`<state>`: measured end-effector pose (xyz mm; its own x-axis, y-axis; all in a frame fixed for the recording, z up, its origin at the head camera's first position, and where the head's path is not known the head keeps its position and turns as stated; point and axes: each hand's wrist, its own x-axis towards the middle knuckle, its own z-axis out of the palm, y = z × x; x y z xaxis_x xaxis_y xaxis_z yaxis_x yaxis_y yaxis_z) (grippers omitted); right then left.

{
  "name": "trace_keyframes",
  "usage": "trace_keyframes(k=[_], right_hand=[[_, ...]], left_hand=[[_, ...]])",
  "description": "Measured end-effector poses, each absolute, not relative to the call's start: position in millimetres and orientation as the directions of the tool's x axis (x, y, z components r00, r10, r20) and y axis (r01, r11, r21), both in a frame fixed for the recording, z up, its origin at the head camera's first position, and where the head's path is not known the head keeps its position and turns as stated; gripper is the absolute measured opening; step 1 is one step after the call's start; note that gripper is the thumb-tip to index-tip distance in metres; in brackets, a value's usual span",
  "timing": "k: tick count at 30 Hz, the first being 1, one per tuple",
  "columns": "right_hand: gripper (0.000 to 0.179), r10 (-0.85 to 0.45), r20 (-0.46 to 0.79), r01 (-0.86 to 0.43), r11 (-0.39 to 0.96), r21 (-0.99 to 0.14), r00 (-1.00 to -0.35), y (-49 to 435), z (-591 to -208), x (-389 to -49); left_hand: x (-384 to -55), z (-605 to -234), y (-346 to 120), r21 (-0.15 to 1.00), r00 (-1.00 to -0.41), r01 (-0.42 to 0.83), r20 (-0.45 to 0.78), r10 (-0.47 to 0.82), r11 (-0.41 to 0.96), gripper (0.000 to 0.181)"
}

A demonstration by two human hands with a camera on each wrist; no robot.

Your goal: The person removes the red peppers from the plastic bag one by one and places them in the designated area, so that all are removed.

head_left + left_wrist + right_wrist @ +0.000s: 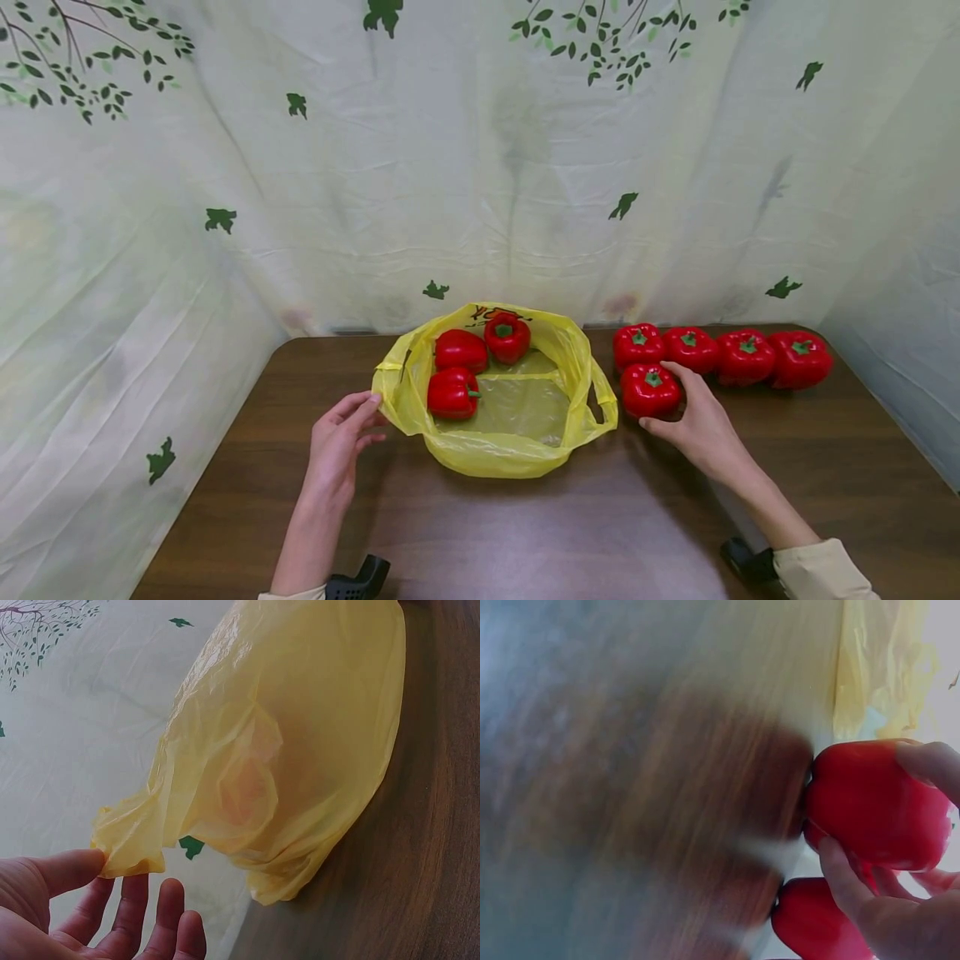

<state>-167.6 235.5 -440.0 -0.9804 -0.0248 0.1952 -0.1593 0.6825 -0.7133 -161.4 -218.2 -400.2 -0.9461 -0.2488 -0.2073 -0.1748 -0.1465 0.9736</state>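
Note:
A yellow plastic bag [502, 460] stands wide open on the table, with three red bell peppers inside it, one of them a pepper lying on its side [452, 393]. My left hand [341, 442] pinches the bag's left handle between thumb and fingers; the left wrist view shows the pinched handle end [131, 847] up close. To the right of the bag, my right hand [701, 421] grips a red bell pepper [649, 392], thumb on the near side and fingers on the far side. In the right wrist view this pepper [877, 802] sits between thumb and fingers.
Behind the gripped pepper, a row of several red bell peppers [744, 357] runs along the table's back right. The brown wooden table [480, 533] ends at a pale curtain [465, 183] with leaf prints. The bag's right handle [602, 408] hangs toward the gripped pepper.

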Motion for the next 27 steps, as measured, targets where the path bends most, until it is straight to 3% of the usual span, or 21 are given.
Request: trace_keyframes(k=[8,18,27], right_hand=[[0.09,-0.025,0.187,-0.153,0.686,-0.711,-0.982,237.5,-437.4,-162.5],[0.077,-0.026,0.401,-0.316,0.662,-0.68,-0.916,233.4,-420.2,-156.1],[0.068,-0.075,0.424,-0.373,0.629,-0.682,-0.902,206.8,-403.1,-154.8]], left_hand=[[-160.2,-400.1,-218.2,0.974,-0.948,-0.169,-0.203,-0.246,-0.152,0.012],[-160.3,-398.0,-218.9,0.975,-0.949,-0.174,-0.204,-0.241,-0.141,0.015],[-160.5,-398.9,-218.2,0.974,-0.948,-0.172,-0.204,-0.244,-0.147,0.014]])
